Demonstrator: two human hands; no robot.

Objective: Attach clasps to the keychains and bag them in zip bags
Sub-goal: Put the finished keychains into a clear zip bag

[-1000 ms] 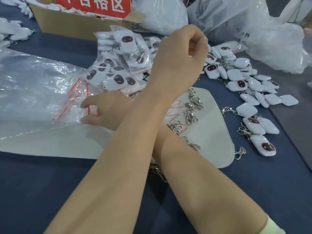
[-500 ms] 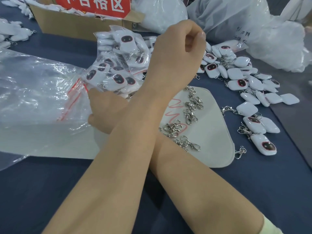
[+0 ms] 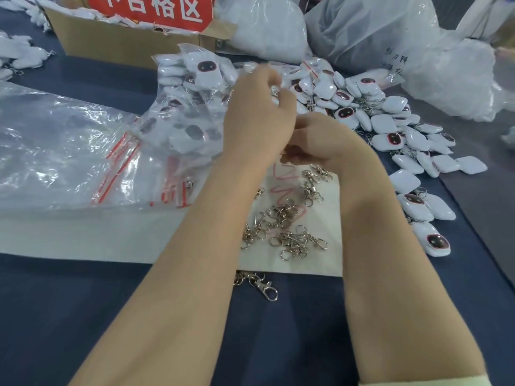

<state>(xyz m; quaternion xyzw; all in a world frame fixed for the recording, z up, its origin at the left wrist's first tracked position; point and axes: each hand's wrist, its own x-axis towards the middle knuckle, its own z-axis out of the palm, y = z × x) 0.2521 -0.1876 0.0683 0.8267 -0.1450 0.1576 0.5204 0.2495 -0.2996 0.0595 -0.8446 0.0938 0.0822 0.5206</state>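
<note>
My left hand is raised over the white mat, its fingers curled round a small white keychain that shows blurred at the fingertips. Touching its palm side is my right hand, fingers curled underneath; what they hold is hidden. Several silver clasps lie on the mat below both hands. Empty zip bags with red seals lie at the left. Bagged keychains are piled behind them. Loose white keychains spread out to the right.
One clasp lies off the mat on the blue table. A cardboard box with a red sign stands at the back. Large plastic sacks fill the back right. More white keychains lie far left.
My arms have uncrossed. The right hand came back from the zip bags at the left and now meets the left hand, which dropped a little toward the middle.
</note>
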